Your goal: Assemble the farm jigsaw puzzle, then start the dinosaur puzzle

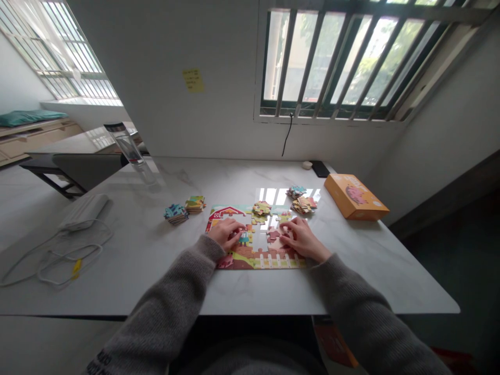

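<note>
A partly assembled jigsaw puzzle [269, 262], with a red barn and a white fence, lies flat in front of me. My left hand [225, 233] rests on its left part, fingers bent and slightly apart, beside a figure in blue. On the right part, the thumb and fingertips of my right hand [303, 239] are on a pinkish puzzle piece [273, 234]; its far side is hidden by the fingers. Bare gaps show in the puzzle's middle. A pile of yellow-green puzzle pieces [261, 208] lies on its upper edge.
Left of the puzzle are stacks of blue pieces [175, 213] and green-yellow pieces [195, 203]. More piles [304, 204] lie to the right, near an orange box [355, 198] and a black phone [320, 169]. A clear bottle [125, 145] and a white cabled device [84, 211] stand leftward.
</note>
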Tool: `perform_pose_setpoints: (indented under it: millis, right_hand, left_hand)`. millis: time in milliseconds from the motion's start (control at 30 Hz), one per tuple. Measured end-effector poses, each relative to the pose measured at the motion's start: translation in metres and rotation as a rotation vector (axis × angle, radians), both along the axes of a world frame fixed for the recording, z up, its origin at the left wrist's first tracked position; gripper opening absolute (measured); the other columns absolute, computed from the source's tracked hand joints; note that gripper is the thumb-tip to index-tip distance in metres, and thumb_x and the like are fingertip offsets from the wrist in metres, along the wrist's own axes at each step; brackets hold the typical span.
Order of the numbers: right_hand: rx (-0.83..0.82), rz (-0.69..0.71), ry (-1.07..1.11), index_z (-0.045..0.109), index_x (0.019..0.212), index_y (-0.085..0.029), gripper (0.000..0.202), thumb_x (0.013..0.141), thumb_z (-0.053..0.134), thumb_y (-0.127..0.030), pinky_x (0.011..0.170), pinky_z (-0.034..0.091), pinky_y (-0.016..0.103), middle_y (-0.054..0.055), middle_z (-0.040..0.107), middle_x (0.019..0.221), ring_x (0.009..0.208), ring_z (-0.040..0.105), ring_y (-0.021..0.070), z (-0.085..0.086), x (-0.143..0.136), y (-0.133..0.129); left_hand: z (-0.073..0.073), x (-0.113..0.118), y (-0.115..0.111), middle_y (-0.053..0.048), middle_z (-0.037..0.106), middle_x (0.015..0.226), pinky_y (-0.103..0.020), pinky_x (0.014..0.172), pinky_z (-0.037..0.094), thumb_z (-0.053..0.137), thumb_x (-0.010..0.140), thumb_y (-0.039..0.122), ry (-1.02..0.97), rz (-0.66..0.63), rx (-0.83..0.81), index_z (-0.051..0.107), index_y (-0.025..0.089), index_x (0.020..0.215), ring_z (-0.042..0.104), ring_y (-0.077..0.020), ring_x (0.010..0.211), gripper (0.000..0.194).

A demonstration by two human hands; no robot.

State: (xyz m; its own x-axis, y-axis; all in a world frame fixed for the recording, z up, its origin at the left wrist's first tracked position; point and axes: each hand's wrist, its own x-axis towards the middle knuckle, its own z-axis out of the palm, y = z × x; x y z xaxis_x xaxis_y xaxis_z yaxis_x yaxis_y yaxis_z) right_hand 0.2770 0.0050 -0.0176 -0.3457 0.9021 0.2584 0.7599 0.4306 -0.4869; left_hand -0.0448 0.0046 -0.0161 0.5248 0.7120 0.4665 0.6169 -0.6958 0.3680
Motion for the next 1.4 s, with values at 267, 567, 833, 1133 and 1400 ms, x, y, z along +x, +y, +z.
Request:
perform_pose_setpoints:
  millis: [267, 567, 833, 1133, 1400]
  right_hand:
    - [-0.064, 0.009, 0.277, 0.06, 0.086, -0.021, 0.013, 0.085, 0.063, -0.033, 0.074, 0.045, 0.034, 0.004, 0.063, 0.085, 0.08, 0.054, 0.02, 0.019, -0.008, -0.005]
    - [-0.389, 0.121, 0.832, 0.053, 0.131, -0.022, 0.05, 0.087, 0.066, -0.042, 0.063, 0.05, 0.03, -0.002, 0.059, 0.082, 0.064, 0.056, 0.0122, 0.031, -0.021, -0.012]
    - [-0.405, 0.146, 0.849, 0.056, 0.133, -0.026, 0.05, 0.085, 0.067, -0.036, 0.06, 0.052, 0.029, -0.004, 0.055, 0.081, 0.061, 0.058, 0.0112, 0.031, -0.028, -0.016]
    - [-0.394, 0.008, 0.944, 0.051, 0.094, -0.023, 0.033, 0.08, 0.073, -0.044, 0.058, 0.053, 0.027, -0.003, 0.064, 0.077, 0.064, 0.061, 0.0136, 0.035, -0.037, -0.022]
    - [-0.277, -0.05, 0.75, 0.055, 0.08, -0.02, 0.031, 0.084, 0.07, -0.047, 0.06, 0.055, 0.03, 0.003, 0.066, 0.078, 0.068, 0.061, 0.0159, 0.025, -0.031, -0.015]
  left_hand:
    - [-0.006, 0.0, 0.002, -0.006, 0.065, 0.085, -0.035, 0.077, 0.049, 0.053, 0.092, 0.024, -0.034, -0.001, 0.015, 0.069, 0.02, 0.102, 0.06, -0.0213, 0.082, 0.019]
    - [0.016, 0.008, -0.004, -0.005, 0.067, 0.083, -0.033, 0.075, 0.051, 0.054, 0.092, 0.022, -0.213, -0.032, 0.002, 0.07, 0.019, 0.096, 0.061, -0.0184, 0.078, 0.017]
    - [0.045, 0.039, -0.003, -0.003, 0.071, 0.086, -0.032, 0.08, 0.05, 0.058, 0.089, 0.018, -0.299, 0.035, -0.072, 0.07, 0.019, 0.096, 0.064, -0.0166, 0.078, 0.014]
    - [0.03, 0.087, 0.003, -0.005, 0.07, 0.09, -0.039, 0.09, 0.047, 0.066, 0.087, 0.029, -0.17, 0.11, -0.216, 0.071, 0.019, 0.079, 0.062, -0.023, 0.091, 0.013]
    - [0.022, 0.079, 0.007, -0.005, 0.068, 0.087, -0.035, 0.09, 0.045, 0.059, 0.091, 0.027, -0.303, 0.189, -0.338, 0.066, 0.018, 0.076, 0.061, -0.0212, 0.092, 0.019]
